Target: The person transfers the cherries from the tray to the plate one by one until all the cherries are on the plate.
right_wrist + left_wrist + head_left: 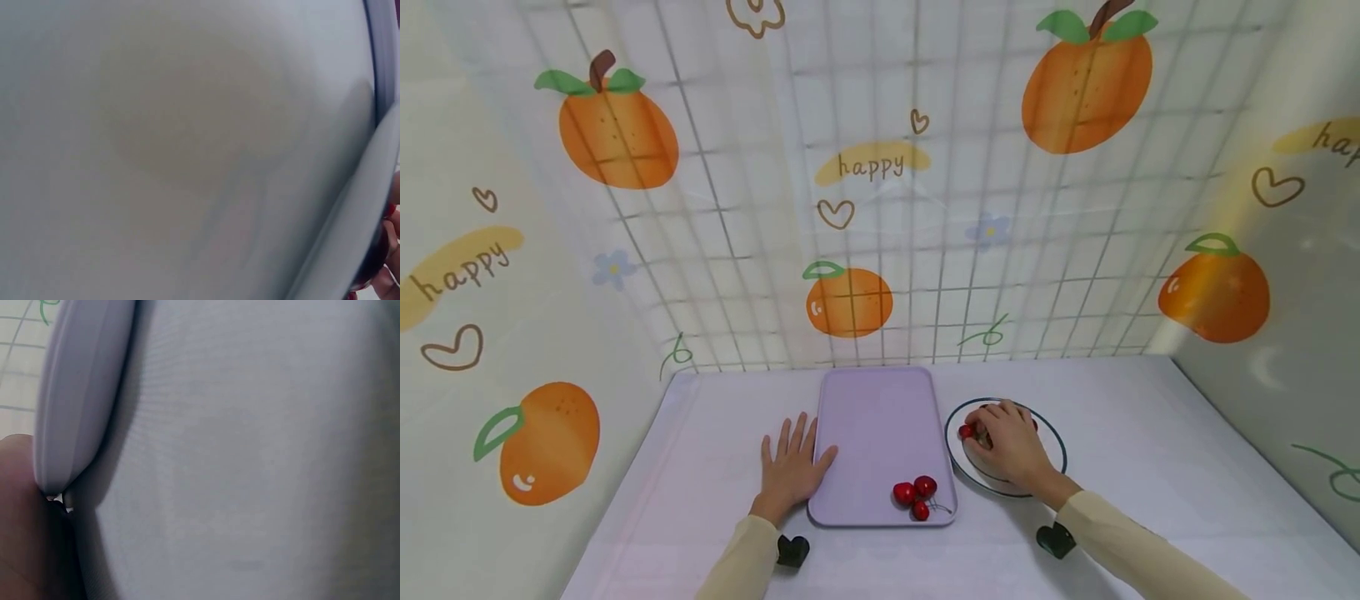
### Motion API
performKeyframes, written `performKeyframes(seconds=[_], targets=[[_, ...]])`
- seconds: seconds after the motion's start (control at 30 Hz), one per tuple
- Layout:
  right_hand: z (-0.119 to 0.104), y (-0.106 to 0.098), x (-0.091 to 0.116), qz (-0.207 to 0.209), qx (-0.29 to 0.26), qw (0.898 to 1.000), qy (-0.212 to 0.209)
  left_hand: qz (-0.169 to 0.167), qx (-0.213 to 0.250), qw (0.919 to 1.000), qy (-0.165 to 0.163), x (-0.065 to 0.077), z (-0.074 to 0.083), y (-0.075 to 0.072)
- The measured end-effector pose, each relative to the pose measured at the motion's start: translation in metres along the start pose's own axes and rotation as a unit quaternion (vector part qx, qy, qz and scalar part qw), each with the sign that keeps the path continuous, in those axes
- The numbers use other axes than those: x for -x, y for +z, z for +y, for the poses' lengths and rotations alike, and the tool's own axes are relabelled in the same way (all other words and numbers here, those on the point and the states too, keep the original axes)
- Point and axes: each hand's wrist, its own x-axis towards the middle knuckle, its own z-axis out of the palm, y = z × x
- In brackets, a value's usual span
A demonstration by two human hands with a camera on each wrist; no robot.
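Right grip (1011, 446), the nearer, bends over cherries (966, 432) on the plate (1051, 439) (any pinch cannot be confirmed), the tray (880, 433) lying toward nine o'clock, with left grip (793, 467) flat, fingers spread, at its nine-o'clock edge.

Red cherries (905, 494) on plate (1053, 440) and purple tray (876, 437)

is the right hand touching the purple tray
Apart. The head view shows it: the right hand is over the white plate, and the plate's left edge shows between it and the purple tray.
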Motion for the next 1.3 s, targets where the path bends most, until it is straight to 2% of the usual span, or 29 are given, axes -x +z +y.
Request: performKeyframes(seconds=[0.2,0.37,0.53,0.77,1.03,1.3], targets=[[-0.002,0.002,0.001,0.003,-0.001,1.000,-0.005,-0.005,-0.006,1.0000,-0.003,0.002,-0.001,0.003],[-0.014,0.000,0.000,-0.006,-0.005,1.000,-0.008,-0.008,-0.019,0.9998,-0.007,0.000,-0.004,0.007],[-0.026,-0.003,-0.003,-0.018,-0.031,0.999,-0.026,-0.006,-0.013,0.9999,-0.007,-0.001,-0.005,0.007],[-0.036,-0.006,-0.003,-0.055,-0.070,0.995,-0.046,-0.001,-0.008,1.0000,-0.002,-0.005,-0.009,0.012],[-0.037,-0.006,-0.003,-0.097,-0.135,0.981,-0.098,0.002,-0.023,0.9997,-0.002,-0.011,-0.013,0.018],[-0.035,-0.003,-0.003,-0.161,-0.153,0.969,-0.112,0.005,-0.014,0.9999,-0.002,-0.010,-0.012,0.016]])
